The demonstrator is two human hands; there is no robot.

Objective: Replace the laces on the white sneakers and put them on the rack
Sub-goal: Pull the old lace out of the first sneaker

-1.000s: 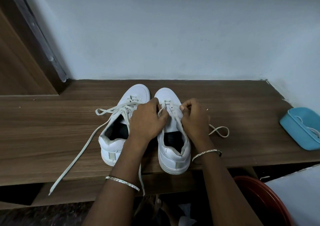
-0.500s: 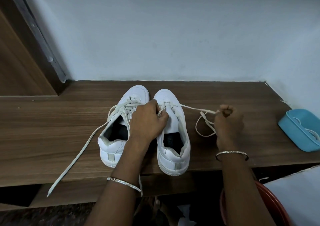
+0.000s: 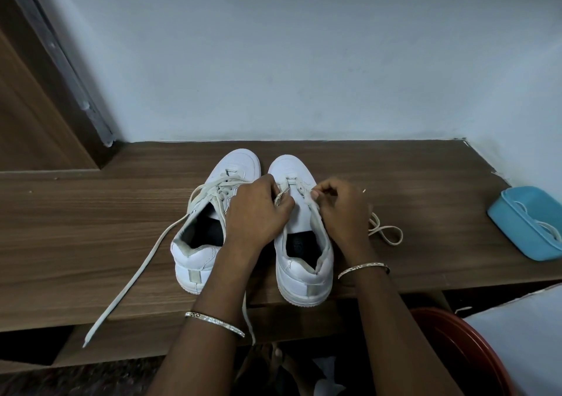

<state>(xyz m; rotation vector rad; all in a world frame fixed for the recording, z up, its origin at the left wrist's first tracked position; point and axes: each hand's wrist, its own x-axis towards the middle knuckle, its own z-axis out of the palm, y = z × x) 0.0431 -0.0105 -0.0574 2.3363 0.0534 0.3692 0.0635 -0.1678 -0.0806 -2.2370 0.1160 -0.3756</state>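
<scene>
Lowest in the frame, right of centre, a red-brown tub [image 3: 456, 344] sits below the wooden shelf [image 3: 91, 228]. Both of your forearms reach up over the shelf's front edge. The white sneakers stand side by side at frame centre, heels toward you.

The left sneaker [image 3: 197, 252] is loosened, and its trailing lace [image 3: 137, 271] runs down to the lower left past the shelf edge. The right sneaker [image 3: 301, 274] is the one in hand. Your left hand [image 3: 255, 210] is curled over its left eyelet row, pinching the lace [image 3: 281, 196]. Your right hand [image 3: 340, 210] pinches a strand at the right row, and the slack lies looped on the wood to its right.

This looks like the unlacing step. Only the crossings nearest the toe appear threaded, and both laces look off-white and worn. Next you need to draw the strand clear of its eyelet while the other hand steadies the shoe.

Each sneaker's long axis runs from bottom to top of the frame, with the toes toward the pale wall [image 3: 304, 61]. At the right edge, well apart, a blue container [image 3: 523, 228] holds what may be the fresh laces.
</scene>
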